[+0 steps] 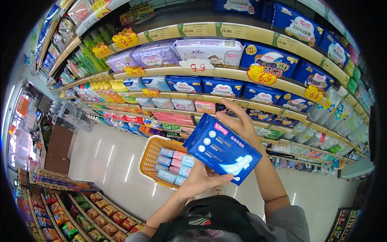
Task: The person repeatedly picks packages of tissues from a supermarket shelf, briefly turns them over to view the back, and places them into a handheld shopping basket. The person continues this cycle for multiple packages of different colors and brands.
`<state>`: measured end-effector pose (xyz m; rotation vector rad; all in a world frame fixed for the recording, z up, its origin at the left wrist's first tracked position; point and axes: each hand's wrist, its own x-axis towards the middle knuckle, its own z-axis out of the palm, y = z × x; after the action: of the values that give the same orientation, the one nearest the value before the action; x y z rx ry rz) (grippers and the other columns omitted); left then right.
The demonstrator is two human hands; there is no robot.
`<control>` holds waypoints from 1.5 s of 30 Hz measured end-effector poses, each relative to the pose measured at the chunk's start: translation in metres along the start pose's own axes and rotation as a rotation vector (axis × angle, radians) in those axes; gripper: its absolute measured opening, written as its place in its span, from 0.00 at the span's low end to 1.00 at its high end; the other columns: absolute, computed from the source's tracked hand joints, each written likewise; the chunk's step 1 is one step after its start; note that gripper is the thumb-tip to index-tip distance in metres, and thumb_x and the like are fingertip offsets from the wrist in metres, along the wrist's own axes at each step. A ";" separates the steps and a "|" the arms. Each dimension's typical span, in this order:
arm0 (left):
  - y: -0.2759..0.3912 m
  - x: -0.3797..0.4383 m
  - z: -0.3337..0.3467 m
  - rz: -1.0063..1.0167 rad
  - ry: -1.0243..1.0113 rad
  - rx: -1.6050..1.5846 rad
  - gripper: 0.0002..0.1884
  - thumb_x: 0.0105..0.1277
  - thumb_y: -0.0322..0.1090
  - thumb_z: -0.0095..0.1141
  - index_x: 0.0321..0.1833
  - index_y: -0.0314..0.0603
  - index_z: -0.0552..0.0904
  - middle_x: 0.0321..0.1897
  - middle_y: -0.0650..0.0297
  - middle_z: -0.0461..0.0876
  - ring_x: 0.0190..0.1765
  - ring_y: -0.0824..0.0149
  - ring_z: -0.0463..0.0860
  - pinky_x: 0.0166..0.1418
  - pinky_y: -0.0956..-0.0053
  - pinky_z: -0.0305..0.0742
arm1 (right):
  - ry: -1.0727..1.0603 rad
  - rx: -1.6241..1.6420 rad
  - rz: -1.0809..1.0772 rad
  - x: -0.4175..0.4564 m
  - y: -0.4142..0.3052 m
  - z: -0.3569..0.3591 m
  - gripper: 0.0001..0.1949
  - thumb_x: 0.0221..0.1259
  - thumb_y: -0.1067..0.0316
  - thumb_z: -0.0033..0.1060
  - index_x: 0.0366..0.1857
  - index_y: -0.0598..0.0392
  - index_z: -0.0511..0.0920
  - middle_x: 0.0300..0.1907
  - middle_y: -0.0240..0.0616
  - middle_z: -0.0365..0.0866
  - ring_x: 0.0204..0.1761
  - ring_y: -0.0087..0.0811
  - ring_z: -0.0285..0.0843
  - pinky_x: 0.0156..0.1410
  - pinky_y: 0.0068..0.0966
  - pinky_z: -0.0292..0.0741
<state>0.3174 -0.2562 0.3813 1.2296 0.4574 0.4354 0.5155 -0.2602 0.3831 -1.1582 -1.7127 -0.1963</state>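
A dark blue pack of sanitary pads (223, 148) is held up, tilted, in front of the shelves. My left hand (202, 178) grips its lower edge, with the thumb on the printed face. Behind its upper right side is my right hand (242, 121), fingers apart and extended toward the shelf; whether its palm touches the pack I cannot tell. On the floor beyond my left hand, an orange plastic basket (148, 148) holds several small light blue and pink packs (164, 160).
Shelves with price-tagged edges (211, 71) curve across the front, stocked with blue pad packs (222, 86), lilac packs (155, 54), bottles (104, 87) and plastic cups (332, 112). Snack racks (99, 211) stand at lower left. Tiled floor (115, 151) shows between them.
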 end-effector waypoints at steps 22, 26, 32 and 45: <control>-0.001 -0.015 -0.085 -0.141 0.120 -0.227 0.44 0.63 0.41 0.65 0.73 0.34 0.49 0.63 0.53 0.68 0.62 0.66 0.73 0.59 0.70 0.76 | -0.188 0.098 0.016 0.002 0.012 0.075 0.28 0.52 0.74 0.62 0.61 0.41 0.74 0.65 0.44 0.68 0.66 0.47 0.68 0.68 0.40 0.68; -0.012 -0.023 -0.192 -0.332 0.281 -0.703 0.26 0.70 0.56 0.49 0.48 0.34 0.77 0.34 0.56 0.85 0.28 0.68 0.85 0.32 0.77 0.83 | -0.416 0.163 0.163 0.011 -0.011 0.132 0.39 0.35 0.77 0.74 0.61 0.47 0.70 0.64 0.45 0.69 0.66 0.50 0.66 0.67 0.40 0.69; -0.143 -0.032 -0.342 -0.395 0.902 -0.469 0.18 0.73 0.41 0.42 0.55 0.32 0.72 0.41 0.52 0.80 0.36 0.65 0.82 0.39 0.76 0.80 | -0.594 0.197 0.646 -0.057 0.012 0.292 0.35 0.45 0.56 0.76 0.57 0.61 0.69 0.50 0.55 0.79 0.50 0.51 0.80 0.55 0.39 0.76; -0.351 -0.072 -0.397 -0.608 0.800 0.434 0.31 0.60 0.32 0.46 0.70 0.41 0.66 0.58 0.45 0.78 0.61 0.45 0.76 0.66 0.62 0.68 | -1.130 -0.084 0.724 -0.243 0.016 0.440 0.39 0.49 0.63 0.72 0.65 0.64 0.60 0.61 0.57 0.69 0.64 0.53 0.66 0.69 0.41 0.64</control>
<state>0.0631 -0.0796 -0.0545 1.2131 1.6274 0.2895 0.2504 -0.1328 -0.0245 -2.0806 -2.0220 1.0158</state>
